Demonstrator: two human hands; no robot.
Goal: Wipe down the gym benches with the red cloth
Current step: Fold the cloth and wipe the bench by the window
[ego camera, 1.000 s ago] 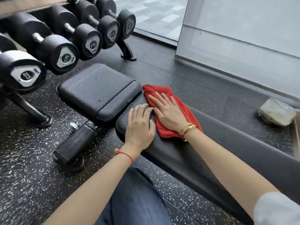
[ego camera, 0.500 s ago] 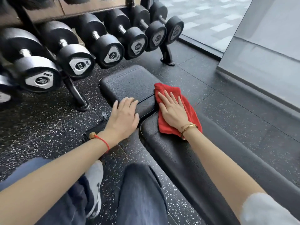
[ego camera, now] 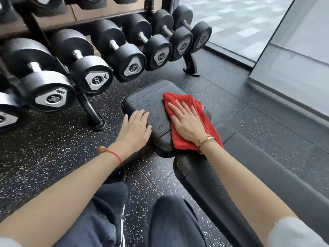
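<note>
A: Where's the red cloth (ego camera: 194, 125) rn?

B: Spread flat on the seat pad (ego camera: 151, 104) of the bench, covering its right side w/ the near end hanging over the gap toward the long back pad (ego camera: 231, 175). The pad's left part shows bare.

A: How'll it handle?

B: My guess: light, soft, limp terry-type fabric. It'll bunch or fold if pushed from one edge, so best to work it w/ a flat palm in the middle, fingers spread to keep it open. The textured vinyl prob gives some drag, so it shouldn't skid out from under the hand.

A: Hands?

B: Right hand (ego camera: 187, 122) lies palm-down on top of the cloth, fingers straight and fanned, pointing away from the person. It's pressing, not gripping. Forearm reaches fwd over the back pad, gold bracelet at the wrist. Left hand (ego camera: 136, 129) rests flat on the pad's left near edge, fingers relaxed and holding nothing; looks like bracing. Red string on that wrist.

A: Anything nearby?

B: Dumbbell rack (ego camera: 89, 68) just beyond, on speckled rubber floor (ego camera: 44, 148). Person's knees are at the bottom of the view.
</note>
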